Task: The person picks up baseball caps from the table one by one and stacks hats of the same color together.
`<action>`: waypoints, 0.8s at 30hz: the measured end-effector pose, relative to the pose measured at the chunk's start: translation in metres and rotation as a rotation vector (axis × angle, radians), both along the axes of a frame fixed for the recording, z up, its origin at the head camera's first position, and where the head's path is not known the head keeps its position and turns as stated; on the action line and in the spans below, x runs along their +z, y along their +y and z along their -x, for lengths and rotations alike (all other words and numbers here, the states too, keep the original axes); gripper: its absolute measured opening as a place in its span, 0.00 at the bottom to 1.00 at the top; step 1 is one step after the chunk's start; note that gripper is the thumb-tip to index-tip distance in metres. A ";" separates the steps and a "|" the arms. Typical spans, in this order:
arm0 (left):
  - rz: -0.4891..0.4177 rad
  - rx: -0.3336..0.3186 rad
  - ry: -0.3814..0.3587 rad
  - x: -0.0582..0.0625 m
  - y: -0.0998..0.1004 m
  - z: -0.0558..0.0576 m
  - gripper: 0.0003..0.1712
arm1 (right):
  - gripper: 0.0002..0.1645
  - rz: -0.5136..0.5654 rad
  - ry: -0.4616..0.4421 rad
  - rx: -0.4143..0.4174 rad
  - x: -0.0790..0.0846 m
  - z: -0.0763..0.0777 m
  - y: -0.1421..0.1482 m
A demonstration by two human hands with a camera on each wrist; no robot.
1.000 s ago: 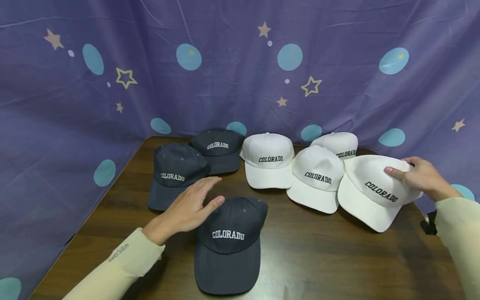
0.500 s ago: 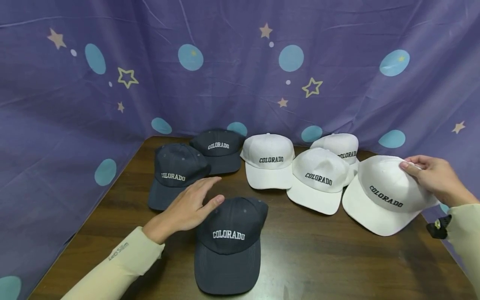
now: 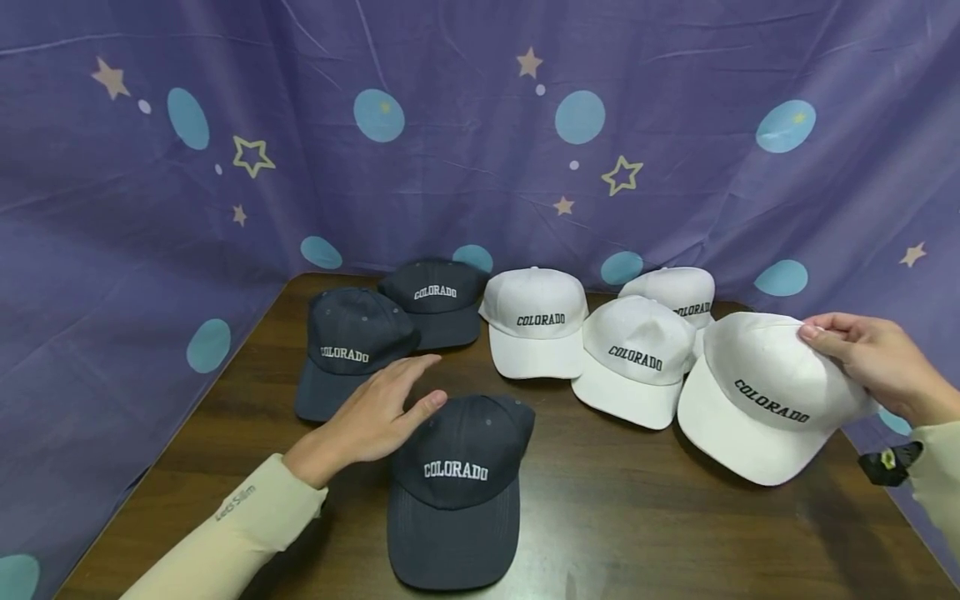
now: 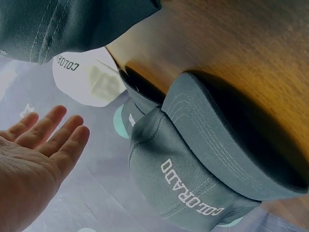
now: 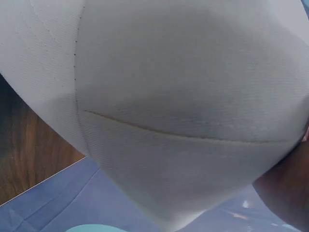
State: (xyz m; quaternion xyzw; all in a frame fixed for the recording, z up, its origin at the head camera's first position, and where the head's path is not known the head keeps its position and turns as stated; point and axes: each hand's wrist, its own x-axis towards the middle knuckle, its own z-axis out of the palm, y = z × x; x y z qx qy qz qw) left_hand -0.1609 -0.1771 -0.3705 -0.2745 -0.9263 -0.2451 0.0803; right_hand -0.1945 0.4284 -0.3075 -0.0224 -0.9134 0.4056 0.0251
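At the right of the head view my right hand [image 3: 888,358] grips the crown of a white COLORADO baseball cap [image 3: 772,400], thumb on the outside. The cap is tilted, its brim toward the front left. Its white fabric [image 5: 183,96] fills most of the right wrist view. My left hand [image 3: 367,425] hovers with straight fingers between two dark navy caps, a front one [image 3: 453,500] and a left one [image 3: 352,342]. In the left wrist view the left hand's fingers [image 4: 53,135] hold nothing, and the left navy cap [image 4: 188,179] is beside them.
A third navy cap [image 3: 435,300] sits at the back. Several white caps stand right of it: one in the middle [image 3: 536,321], one [image 3: 637,358] by the held cap, and one partly hidden behind [image 3: 675,292]. The brown wooden table [image 3: 600,517] meets a purple starred curtain [image 3: 480,167].
My right hand has moved right and slightly toward the front with the white cap, which has come away from the neighbouring white cap. The left hand has stayed nearly still.
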 end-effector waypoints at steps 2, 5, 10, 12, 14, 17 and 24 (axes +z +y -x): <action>-0.002 0.004 0.001 0.000 0.000 0.000 0.35 | 0.16 0.030 -0.012 0.024 0.002 -0.002 -0.004; -0.001 0.006 0.005 0.000 -0.001 0.000 0.35 | 0.13 0.075 -0.027 0.073 0.005 -0.006 -0.009; 0.005 0.003 0.007 0.000 -0.002 0.000 0.35 | 0.11 0.126 -0.026 0.159 0.007 -0.011 -0.018; 0.006 0.002 0.008 0.000 -0.002 0.000 0.35 | 0.11 0.124 -0.018 0.170 0.007 -0.012 -0.023; 0.006 0.000 0.011 0.000 -0.003 0.000 0.35 | 0.11 0.114 -0.005 0.166 0.006 -0.013 -0.028; 0.006 -0.004 0.014 0.000 -0.003 0.000 0.35 | 0.12 0.114 -0.005 0.189 0.006 -0.016 -0.035; 0.011 0.002 0.018 0.000 -0.003 -0.001 0.35 | 0.09 0.183 -0.044 0.315 0.008 -0.021 -0.046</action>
